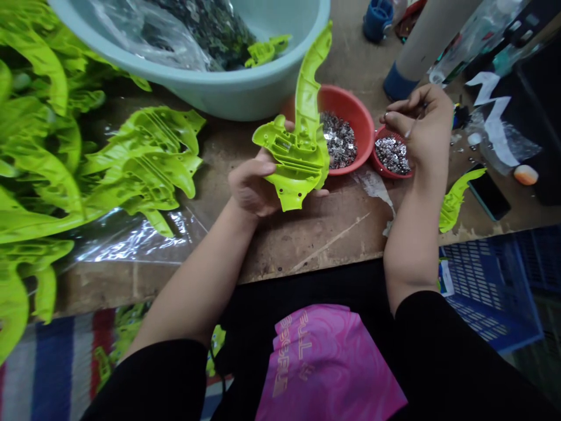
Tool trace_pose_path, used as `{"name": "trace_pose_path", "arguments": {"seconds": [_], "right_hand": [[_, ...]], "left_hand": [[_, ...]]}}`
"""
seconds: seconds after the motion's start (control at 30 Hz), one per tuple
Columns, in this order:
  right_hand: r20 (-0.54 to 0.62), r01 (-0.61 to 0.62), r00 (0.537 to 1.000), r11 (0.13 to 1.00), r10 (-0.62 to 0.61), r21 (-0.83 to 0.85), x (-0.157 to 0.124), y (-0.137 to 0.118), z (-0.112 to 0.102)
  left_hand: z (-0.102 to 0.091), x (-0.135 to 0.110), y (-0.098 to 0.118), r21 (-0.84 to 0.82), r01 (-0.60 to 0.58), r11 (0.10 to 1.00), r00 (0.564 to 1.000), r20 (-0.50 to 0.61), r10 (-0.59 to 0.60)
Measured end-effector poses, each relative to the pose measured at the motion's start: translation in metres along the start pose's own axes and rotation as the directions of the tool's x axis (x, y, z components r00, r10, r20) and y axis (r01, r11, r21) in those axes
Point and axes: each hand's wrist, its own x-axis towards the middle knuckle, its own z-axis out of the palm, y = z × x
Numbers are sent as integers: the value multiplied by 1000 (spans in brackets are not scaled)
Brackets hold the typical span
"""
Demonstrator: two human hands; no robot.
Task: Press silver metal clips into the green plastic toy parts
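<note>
My left hand [253,186] is closed around a lime-green plastic shell part [302,137], held upright above the wooden table [315,234] with its ribbed inner side facing me. My right hand [421,126] hovers over a small red bowl [391,155] of small shiny metal pieces, fingers pinched together; what the pinch holds is too small to make out. A larger red bowl [348,131] with more metal pieces sits just behind the green part.
Stacks of matching green shells [144,158] fill the left side. A pale blue basin [228,82] stands at the back. One more green piece [456,199], a phone [488,196] and a blue crate [486,286] lie to the right.
</note>
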Motion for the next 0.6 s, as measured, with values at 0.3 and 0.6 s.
{"name": "trace_pose_path", "arguments": {"seconds": [0.3,0.6], "right_hand": [[77,245,964,963,-255,115,-32,-65,48],[212,337,905,927,-368,166,-67,-101,89]], "left_hand": [[-1,-1,-1,1,78,997,987,137,-78],[-8,-1,1,5,206,978,946,255,-201]]}}
